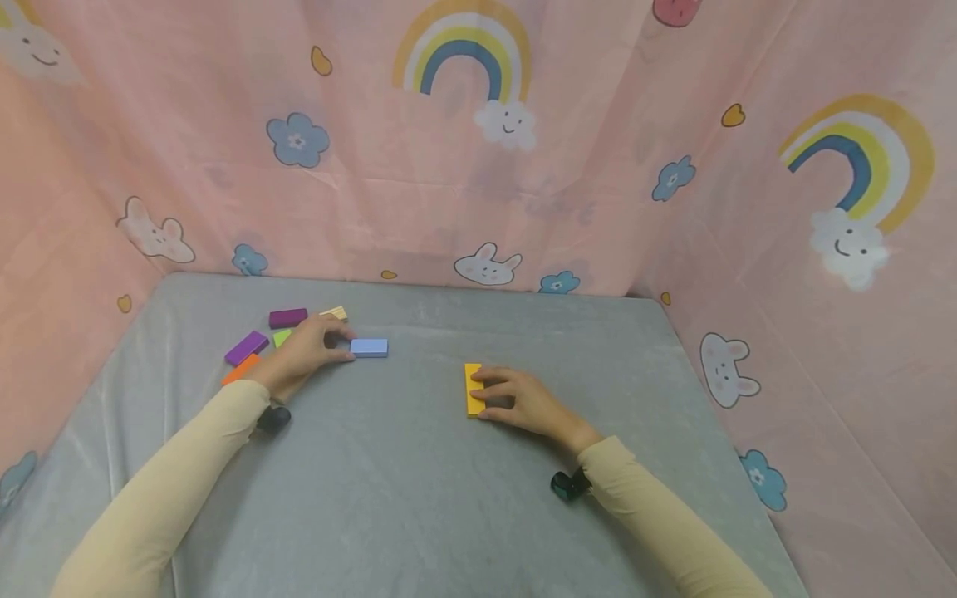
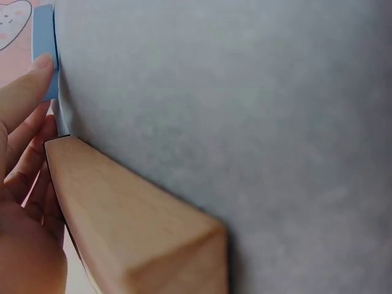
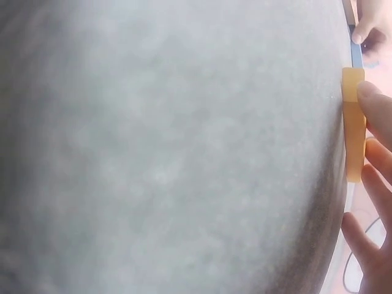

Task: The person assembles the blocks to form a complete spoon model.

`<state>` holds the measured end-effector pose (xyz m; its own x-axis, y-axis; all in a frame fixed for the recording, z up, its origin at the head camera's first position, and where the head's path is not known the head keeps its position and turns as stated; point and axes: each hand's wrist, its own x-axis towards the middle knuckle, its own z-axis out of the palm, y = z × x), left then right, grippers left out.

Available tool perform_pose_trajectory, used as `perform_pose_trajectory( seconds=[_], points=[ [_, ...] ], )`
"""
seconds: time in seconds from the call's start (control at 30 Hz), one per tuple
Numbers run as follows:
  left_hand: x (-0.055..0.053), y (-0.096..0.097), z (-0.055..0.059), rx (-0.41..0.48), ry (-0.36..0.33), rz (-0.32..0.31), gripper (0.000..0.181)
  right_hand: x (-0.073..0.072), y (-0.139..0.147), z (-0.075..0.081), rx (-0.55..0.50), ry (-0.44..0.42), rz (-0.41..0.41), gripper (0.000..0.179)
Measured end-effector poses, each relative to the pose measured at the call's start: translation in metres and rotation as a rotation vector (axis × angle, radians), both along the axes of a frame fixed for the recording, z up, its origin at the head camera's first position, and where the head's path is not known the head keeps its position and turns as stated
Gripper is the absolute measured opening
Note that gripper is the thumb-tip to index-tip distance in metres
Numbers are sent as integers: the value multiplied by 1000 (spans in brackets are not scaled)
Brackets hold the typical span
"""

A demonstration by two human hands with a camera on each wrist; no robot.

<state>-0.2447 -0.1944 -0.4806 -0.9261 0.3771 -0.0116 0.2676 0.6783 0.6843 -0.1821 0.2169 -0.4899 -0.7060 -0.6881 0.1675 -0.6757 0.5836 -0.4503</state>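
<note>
My left hand [image 1: 302, 353] pinches the left end of a light blue block [image 1: 370, 348] lying on the grey cloth. In the left wrist view the thumb rests against that blue block [image 2: 44, 37], with the other fingers partly hidden behind. To the right, my right hand [image 1: 527, 403] holds a yellow block [image 1: 474, 390] along its right side, fingers and thumb bent around its edge. The right wrist view shows the thumb on the yellow block [image 3: 354, 131], and the left hand [image 3: 373, 27] beyond it.
Near the left hand lie a dark purple block [image 1: 287, 318], a violet block [image 1: 246, 348], an orange block [image 1: 241, 370], a partly covered green block [image 1: 282, 336] and a pale block [image 1: 336, 313]. A bare wooden block [image 2: 135, 202] looms close in the left wrist view. Patterned pink curtain [image 1: 359, 208] surrounds the table.
</note>
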Motion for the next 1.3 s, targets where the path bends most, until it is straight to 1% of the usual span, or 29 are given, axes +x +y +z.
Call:
perform_pose_trajectory(
  seconds=[0.17,0.4,0.53,0.67,0.77,0.87,1.07,1.3],
  points=[
    [-1,1,1,2,-2,6,33,-1,0,0,2,3,0,38],
    [-4,8,8,19,-18,12,34,-1,0,2,-4,16,9,38],
    [-5,14,9,11,-14,21,34,-1,-1,3,-1,13,9,38],
    [-6,23,9,14,-24,38,37,-1,-1,3,-1,19,13,37],
    [-7,30,8,28,-29,40,38,-1,-1,3,-3,26,14,37],
    [-8,37,7,42,-20,24,38,-1,-1,2,-2,27,13,38],
    [-10,54,8,71,-16,-6,36,1,-2,3,-12,11,11,38],
    [-15,79,4,102,-22,-34,36,2,-1,2,-1,-14,-6,38]
  ],
)
